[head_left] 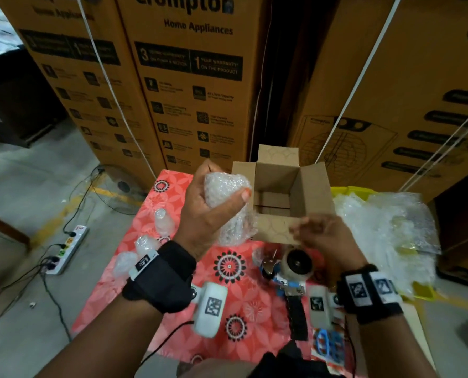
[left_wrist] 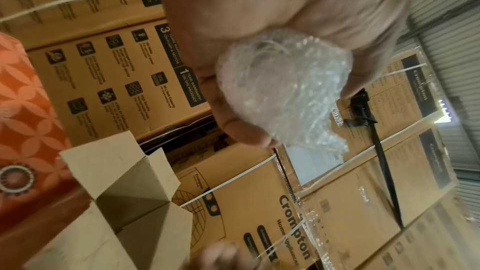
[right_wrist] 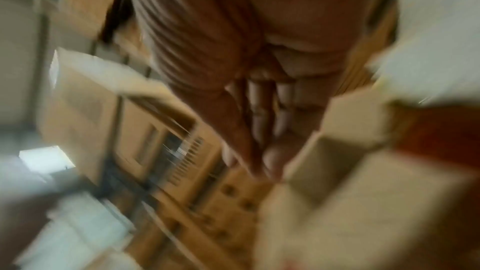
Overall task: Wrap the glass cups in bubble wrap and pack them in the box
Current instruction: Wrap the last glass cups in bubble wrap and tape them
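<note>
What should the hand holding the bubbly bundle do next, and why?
Probably lower the clear bubble-wrapped glass cup into the open brown cardboard box: the left hand grips it, wrapped, beside the box's opening, while the right hand is at the near flap.

At frame centre the bubble-wrapped cup point(head_left: 228, 211) shows clear, glossy, crinkled plastic; the open box point(head_left: 276, 184) beside it is matt brown cardboard; beneath lies a smooth red patterned tablecloth point(head_left: 243, 309); at right, shiny heaped bubble wrap point(head_left: 385, 230).

right hand point(right_wrist: 259, 110) blurred, cup hidden in bubble wrap point(head_left: 228, 211)
</note>
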